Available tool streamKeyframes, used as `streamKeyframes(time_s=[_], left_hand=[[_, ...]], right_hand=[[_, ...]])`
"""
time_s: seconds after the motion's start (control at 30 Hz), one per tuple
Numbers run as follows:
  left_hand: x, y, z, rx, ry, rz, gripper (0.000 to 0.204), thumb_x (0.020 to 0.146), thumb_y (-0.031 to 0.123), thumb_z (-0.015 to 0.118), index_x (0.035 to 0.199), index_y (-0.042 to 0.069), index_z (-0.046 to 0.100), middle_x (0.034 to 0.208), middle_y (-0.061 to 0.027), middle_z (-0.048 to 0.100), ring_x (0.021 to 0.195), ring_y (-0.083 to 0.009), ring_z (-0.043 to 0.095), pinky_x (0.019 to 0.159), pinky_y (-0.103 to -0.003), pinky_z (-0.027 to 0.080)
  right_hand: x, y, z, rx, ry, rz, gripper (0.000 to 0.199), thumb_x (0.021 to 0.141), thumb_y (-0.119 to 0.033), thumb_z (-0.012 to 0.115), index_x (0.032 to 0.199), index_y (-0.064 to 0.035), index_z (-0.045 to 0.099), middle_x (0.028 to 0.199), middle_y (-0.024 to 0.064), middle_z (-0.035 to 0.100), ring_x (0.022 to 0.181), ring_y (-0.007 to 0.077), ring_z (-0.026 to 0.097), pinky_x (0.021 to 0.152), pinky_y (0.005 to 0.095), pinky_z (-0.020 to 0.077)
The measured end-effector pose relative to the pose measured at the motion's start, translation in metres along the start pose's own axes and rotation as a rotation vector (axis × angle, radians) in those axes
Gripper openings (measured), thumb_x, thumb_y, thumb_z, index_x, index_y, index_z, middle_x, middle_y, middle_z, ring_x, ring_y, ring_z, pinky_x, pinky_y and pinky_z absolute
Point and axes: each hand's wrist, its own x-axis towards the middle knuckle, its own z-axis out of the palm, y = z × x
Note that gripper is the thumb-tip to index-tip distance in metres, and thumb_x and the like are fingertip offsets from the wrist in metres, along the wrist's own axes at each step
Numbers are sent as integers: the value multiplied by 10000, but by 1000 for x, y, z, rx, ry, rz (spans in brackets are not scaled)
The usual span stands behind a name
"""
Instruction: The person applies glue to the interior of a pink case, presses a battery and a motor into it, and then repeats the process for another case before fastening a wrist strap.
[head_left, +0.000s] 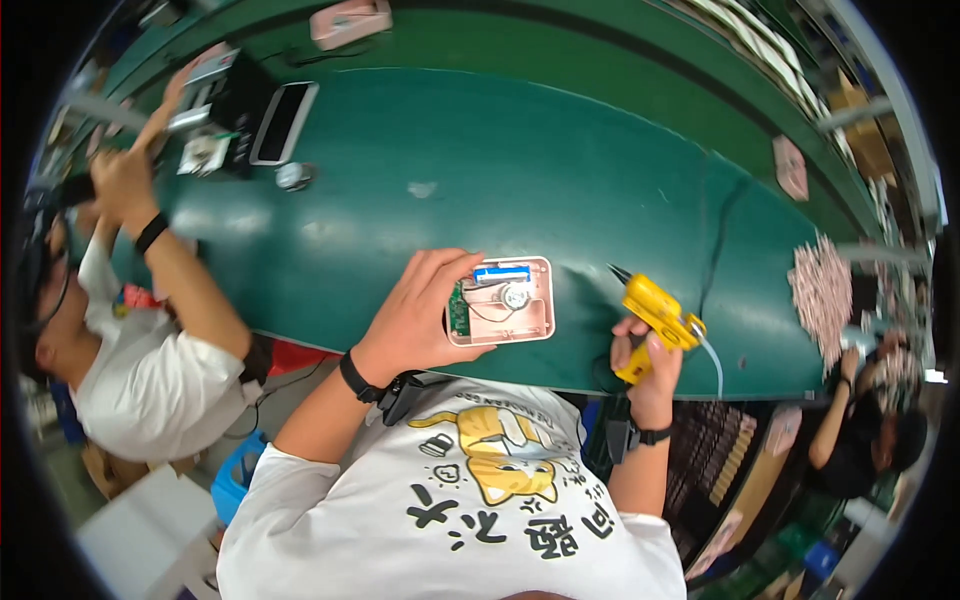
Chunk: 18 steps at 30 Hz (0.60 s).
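Note:
My left hand (413,312) is closed around the left side of a small pink plastic housing (547,300) at the front of the table. Inside the housing lie a blue cylindrical battery (503,274), a round silvery part (515,296) with thin dark wires, and a green circuit board (459,312) partly behind my fingers. To the right, my right hand (647,358) grips the handle of a yellow hot glue gun (655,303). Its dark nozzle points up and left, apart from the housing. A pale glue stick (713,362) curves out of its back end.
Green tabletop (400,170) spreads ahead. A phone (285,123), a black box-shaped device (232,110) and a small round part (293,177) lie at left, beside a co-worker (150,360). A heap of pink pieces (822,300) lies far right, near another person (860,435).

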Motion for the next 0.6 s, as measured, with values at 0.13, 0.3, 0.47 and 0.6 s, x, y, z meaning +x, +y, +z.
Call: streamKeyframes(time_s=[0.13, 0.3, 0.47, 0.6], left_hand=[[-35, -14, -29, -31, 185, -125, 1025, 739, 283, 1010, 1599, 36, 510, 1443, -158, 611, 1311, -375, 603, 1110, -484, 517], [-86, -32, -31, -741, 605, -596, 859, 932, 384, 912, 1609, 45, 506, 1434, -124, 656, 1258, -302, 661, 1111, -437, 539], [-86, -26, -67, -1593, 795, -617, 789, 1048, 539, 765, 1614, 58, 497, 1451, -111, 668, 1229, -271, 688, 1097, -400, 569], [-70, -22, -57, -1739, 865, -637, 821, 1061, 668, 670, 1605, 76, 506, 1477, -127, 658, 1240, -287, 685, 1091, -398, 582]], right_hand=[[1, 7, -8, -4, 9, -62, 360, 1063, -363, 686, 1173, -32, 597, 1098, 177, 699, 613, 169, 548, 563, 326, 461], [10, 13, -10, 5, 25, -62, 368, 1079, -388, 652, 1174, -39, 588, 1110, 158, 689, 620, 158, 533, 554, 318, 437], [12, 13, -10, -22, 26, -53, 351, 1093, -382, 629, 1178, -45, 583, 1118, 154, 682, 619, 146, 528, 562, 316, 439], [11, 15, -12, 24, 38, -66, 324, 1095, -332, 649, 1195, -32, 581, 1127, 184, 693, 616, 159, 539, 566, 324, 466]])
